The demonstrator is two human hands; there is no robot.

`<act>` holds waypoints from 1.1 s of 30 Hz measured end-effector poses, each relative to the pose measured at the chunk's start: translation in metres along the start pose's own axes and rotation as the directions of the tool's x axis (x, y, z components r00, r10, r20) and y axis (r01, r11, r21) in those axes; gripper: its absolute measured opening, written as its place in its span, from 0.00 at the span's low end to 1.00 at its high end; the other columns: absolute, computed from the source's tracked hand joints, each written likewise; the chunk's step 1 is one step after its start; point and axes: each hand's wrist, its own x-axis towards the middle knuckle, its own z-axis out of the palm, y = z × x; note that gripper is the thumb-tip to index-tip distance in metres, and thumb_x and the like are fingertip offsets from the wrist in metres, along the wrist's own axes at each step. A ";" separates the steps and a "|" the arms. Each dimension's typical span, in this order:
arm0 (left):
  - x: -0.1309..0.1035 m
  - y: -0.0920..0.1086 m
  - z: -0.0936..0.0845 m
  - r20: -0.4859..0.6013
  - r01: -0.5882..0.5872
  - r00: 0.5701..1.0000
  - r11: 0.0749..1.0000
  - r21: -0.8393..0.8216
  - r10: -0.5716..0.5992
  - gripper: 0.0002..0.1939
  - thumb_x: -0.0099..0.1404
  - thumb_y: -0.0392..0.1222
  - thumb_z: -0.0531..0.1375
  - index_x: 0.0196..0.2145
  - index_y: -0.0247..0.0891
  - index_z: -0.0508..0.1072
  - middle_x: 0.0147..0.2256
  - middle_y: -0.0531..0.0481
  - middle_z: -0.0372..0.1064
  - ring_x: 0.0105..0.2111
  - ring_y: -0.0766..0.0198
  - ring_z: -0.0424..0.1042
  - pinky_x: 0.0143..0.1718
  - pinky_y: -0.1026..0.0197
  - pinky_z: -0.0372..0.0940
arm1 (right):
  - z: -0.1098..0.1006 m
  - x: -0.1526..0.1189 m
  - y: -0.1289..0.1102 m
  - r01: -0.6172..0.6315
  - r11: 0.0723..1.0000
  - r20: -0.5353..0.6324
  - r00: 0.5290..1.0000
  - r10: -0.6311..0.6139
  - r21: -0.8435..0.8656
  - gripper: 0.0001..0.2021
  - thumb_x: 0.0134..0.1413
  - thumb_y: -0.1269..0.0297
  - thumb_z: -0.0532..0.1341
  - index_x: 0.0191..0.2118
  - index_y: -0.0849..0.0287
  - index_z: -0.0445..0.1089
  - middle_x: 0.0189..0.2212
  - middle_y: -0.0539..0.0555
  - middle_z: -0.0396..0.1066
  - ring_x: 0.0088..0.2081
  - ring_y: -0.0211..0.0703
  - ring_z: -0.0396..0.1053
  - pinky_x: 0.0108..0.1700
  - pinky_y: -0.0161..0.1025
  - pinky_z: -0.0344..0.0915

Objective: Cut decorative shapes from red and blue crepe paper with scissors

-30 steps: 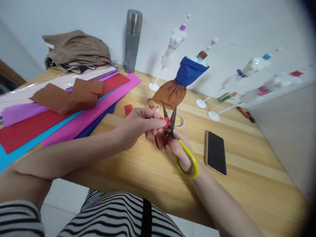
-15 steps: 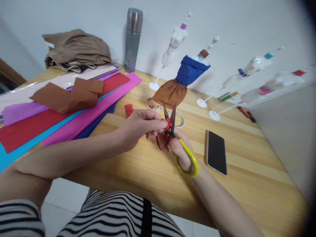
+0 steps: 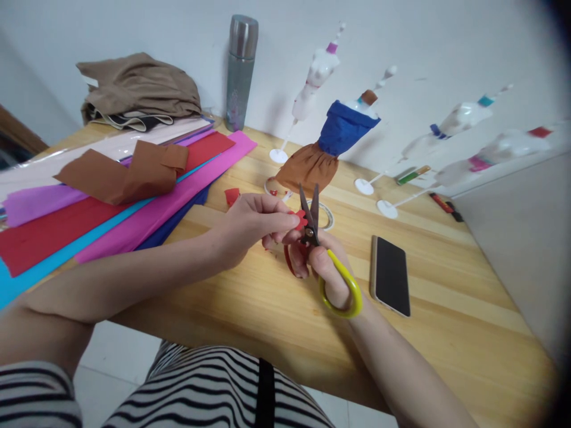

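Between thumb and fingers, my left hand (image 3: 263,226) pinches a small red paper flower (image 3: 300,220) with notched edges. Scissors (image 3: 339,279) with a yellow handle loop and dark blades are in my right hand (image 3: 328,264), thumb through the loop. Their blades stand apart, pointing away from me, just right of the flower. Beyond the hands, a small mannequin wears a blue top (image 3: 348,128) and a gathered brown skirt (image 3: 307,166). Rolls of tape (image 3: 329,217) lie behind the blades, and a red scrap (image 3: 232,196) lies by my left knuckles.
Coloured crepe paper strips (image 3: 151,220) and a brown piece (image 3: 156,172) cover the table's left side. Folded brown cloth (image 3: 143,83) and a thermos (image 3: 241,77) stand at the back. A phone (image 3: 390,276) lies right of my hands. Several white mannequins (image 3: 473,122) stand along the wall.
The red flower has shifted slightly left with my left hand, out from between the blades. The scissors have moved slightly right, their blades still apart.
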 end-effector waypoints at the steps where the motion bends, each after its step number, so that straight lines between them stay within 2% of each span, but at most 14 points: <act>1: 0.000 0.000 0.000 -0.004 -0.003 1.000 1.000 0.009 0.003 0.16 0.58 0.35 0.65 0.15 0.35 0.69 0.20 0.51 0.70 0.21 0.71 0.62 0.22 0.66 0.55 | 0.000 0.000 0.001 0.012 1.000 -0.005 1.000 -0.012 -0.001 0.27 0.63 0.33 0.60 0.44 0.55 0.71 0.23 0.44 0.62 0.20 0.37 0.57 0.23 0.38 0.54; 6: 0.000 0.001 0.000 -0.009 -0.012 1.000 1.000 0.014 0.012 0.13 0.57 0.37 0.66 0.17 0.35 0.72 0.20 0.51 0.69 0.20 0.72 0.62 0.21 0.68 0.55 | 0.000 0.003 0.002 0.084 0.996 0.027 0.996 -0.084 -0.001 0.25 0.65 0.36 0.60 0.45 0.55 0.72 0.30 0.49 0.69 0.24 0.39 0.59 0.27 0.40 0.57; 11: 0.000 0.002 0.001 -0.007 -0.027 1.000 1.000 0.004 0.027 0.14 0.57 0.38 0.66 0.17 0.35 0.72 0.20 0.50 0.70 0.20 0.72 0.61 0.21 0.69 0.55 | 0.001 0.003 -0.001 0.095 0.995 0.072 0.993 -0.092 -0.032 0.22 0.68 0.39 0.58 0.46 0.54 0.71 0.37 0.52 0.71 0.28 0.41 0.60 0.31 0.42 0.59; 17: -0.002 0.003 0.004 -0.077 0.026 0.997 1.000 0.009 -0.026 0.13 0.58 0.36 0.66 0.18 0.34 0.73 0.20 0.51 0.70 0.20 0.72 0.61 0.20 0.70 0.56 | 0.003 0.004 -0.002 0.149 0.986 0.028 0.989 -0.147 -0.082 0.20 0.69 0.41 0.59 0.46 0.53 0.71 0.34 0.52 0.69 0.28 0.43 0.60 0.34 0.43 0.61; 22: -0.002 0.004 0.005 -0.077 0.047 0.996 0.998 0.046 -0.044 0.14 0.58 0.36 0.65 0.16 0.35 0.71 0.20 0.51 0.70 0.20 0.73 0.61 0.20 0.69 0.56 | 0.004 0.003 -0.001 0.143 0.988 0.044 0.989 -0.141 -0.063 0.19 0.70 0.42 0.58 0.45 0.53 0.72 0.34 0.52 0.69 0.25 0.41 0.58 0.34 0.43 0.62; 28: -0.003 0.009 0.007 -0.103 0.052 0.994 0.995 0.083 -0.043 0.16 0.59 0.34 0.65 0.15 0.34 0.70 0.19 0.50 0.69 0.20 0.73 0.62 0.21 0.70 0.55 | 0.004 0.003 -0.001 0.118 0.986 0.032 0.993 -0.115 -0.119 0.22 0.68 0.39 0.57 0.44 0.54 0.71 0.25 0.49 0.63 0.30 0.47 0.64 0.37 0.45 0.63; 33: -0.004 0.008 0.007 -0.087 0.051 0.995 0.996 0.078 -0.044 0.18 0.60 0.34 0.65 0.14 0.34 0.70 0.19 0.50 0.70 0.21 0.72 0.62 0.22 0.70 0.56 | 0.005 0.005 -0.006 0.140 0.984 0.042 0.990 -0.136 -0.108 0.21 0.68 0.39 0.57 0.41 0.53 0.71 0.22 0.48 0.61 0.31 0.49 0.66 0.38 0.46 0.64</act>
